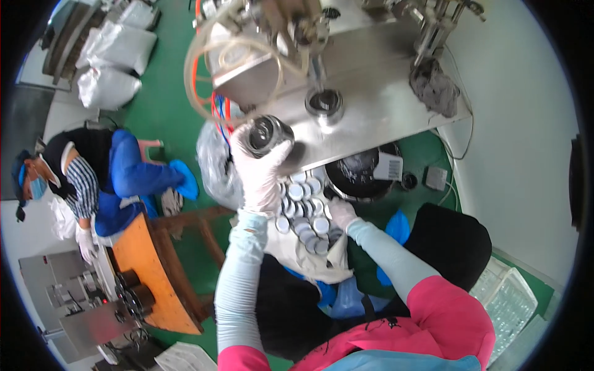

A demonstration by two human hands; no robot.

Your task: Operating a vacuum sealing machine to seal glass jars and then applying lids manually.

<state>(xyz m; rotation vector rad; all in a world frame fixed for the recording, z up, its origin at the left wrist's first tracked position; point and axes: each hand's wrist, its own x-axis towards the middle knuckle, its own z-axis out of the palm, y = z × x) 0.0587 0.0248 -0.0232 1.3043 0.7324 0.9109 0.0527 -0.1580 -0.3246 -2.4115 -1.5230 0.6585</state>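
Gloved in white, my left hand (258,170) grips a glass jar (266,135) with dark contents, tilted at the left front edge of the metal worktable (371,105). A second jar (323,104) stands upright on the table beneath the nozzle (318,71) of a filling machine. My right hand (342,213), also gloved, is at the right edge of a pale cloth or bag (284,247) on my lap. Many round lids (301,207) lie there in a heap. Its fingers look curled together; whatever is in them is hidden.
Below the table edge stands a large black tub (359,176) with a white label. Clear tubing (192,74) loops at the machine's left. A grey rag (434,89) lies at the table's right end. To the left, a seated co-worker (93,179) works by an orange wooden table (158,272).
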